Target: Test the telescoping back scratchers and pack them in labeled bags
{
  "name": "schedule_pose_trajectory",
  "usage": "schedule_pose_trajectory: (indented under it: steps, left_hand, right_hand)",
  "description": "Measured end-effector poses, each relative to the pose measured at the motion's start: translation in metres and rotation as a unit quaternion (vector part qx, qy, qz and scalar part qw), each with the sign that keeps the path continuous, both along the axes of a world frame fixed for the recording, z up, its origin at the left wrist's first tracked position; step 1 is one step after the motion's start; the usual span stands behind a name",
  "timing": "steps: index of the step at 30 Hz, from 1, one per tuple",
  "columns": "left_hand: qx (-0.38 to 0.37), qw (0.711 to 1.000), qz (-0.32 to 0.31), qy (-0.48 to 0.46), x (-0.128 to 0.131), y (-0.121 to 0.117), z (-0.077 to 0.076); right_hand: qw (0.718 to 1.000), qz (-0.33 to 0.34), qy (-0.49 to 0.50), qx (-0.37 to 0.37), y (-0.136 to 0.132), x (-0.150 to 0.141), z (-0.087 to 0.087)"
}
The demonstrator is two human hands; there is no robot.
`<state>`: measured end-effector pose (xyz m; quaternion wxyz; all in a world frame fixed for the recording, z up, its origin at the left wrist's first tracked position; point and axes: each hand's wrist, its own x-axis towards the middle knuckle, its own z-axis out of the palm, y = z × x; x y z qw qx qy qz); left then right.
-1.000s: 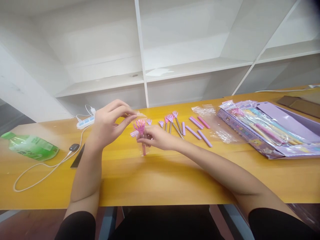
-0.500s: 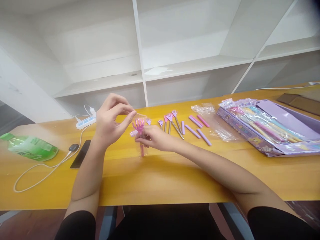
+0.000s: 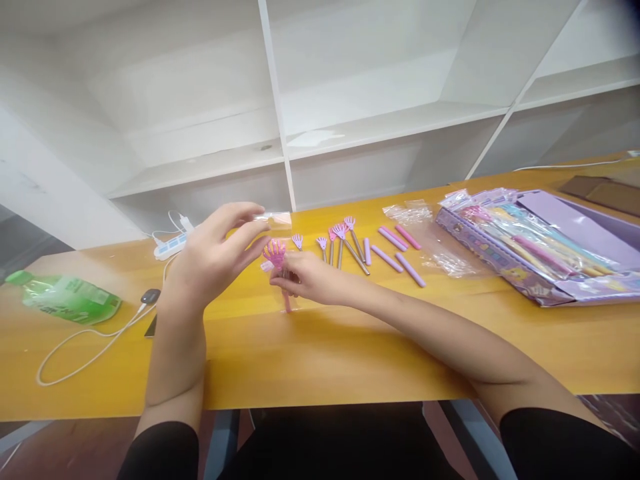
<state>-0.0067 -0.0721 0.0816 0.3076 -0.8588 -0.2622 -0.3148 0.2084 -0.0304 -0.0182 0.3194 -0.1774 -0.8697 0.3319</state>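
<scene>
My right hand (image 3: 313, 275) is closed on a pink hand-shaped back scratcher (image 3: 275, 252), gripping it just below its head. A clear plastic sleeve (image 3: 280, 301) surrounds the handle. My left hand (image 3: 220, 250) is raised to the left of the scratcher's head, fingers curled. At its fingertips is a clear plastic strip (image 3: 279, 221); whether it joins the sleeve cannot be made out. Beyond my right hand lie several purple and pink back scratchers (image 3: 341, 232) with metal rods. Loose purple grip tubes (image 3: 386, 259) and a pink tube (image 3: 408, 237) rest beside them.
At right, a purple display box (image 3: 537, 287) holds bagged scratchers, with clear plastic bags (image 3: 453, 261) beside it. On the left are a green bottle (image 3: 67, 298), a white cable (image 3: 65, 380), a power strip (image 3: 170, 247) and a partly hidden phone. White shelving (image 3: 400, 133) stands behind the table.
My left hand has turned, with its fingers further apart, and its forearm has shifted left, covering more of the phone. The clear strip shows more plainly. My right hand keeps its hold.
</scene>
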Motion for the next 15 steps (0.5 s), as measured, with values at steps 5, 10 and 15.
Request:
schedule_pose_trajectory:
  steps: [5,10,15]
  left_hand:
    - [0.030,0.999,0.001,0.017,0.0015,-0.0047,0.0008]
    - [0.032,0.999,-0.023,0.011,0.0007,-0.0056,0.0009]
    - [-0.009,1.000,-0.017,-0.002,0.0084,-0.0044,0.0010]
  right_hand:
    - [1.000,0.015,-0.014,-0.004,-0.0038,0.0010,0.0027]
    - [1.000,0.005,-0.015,0.013,-0.0059,0.0008,0.0016]
    - [1.000,-0.007,-0.026,0.003,-0.0090,0.0001,0.0015]
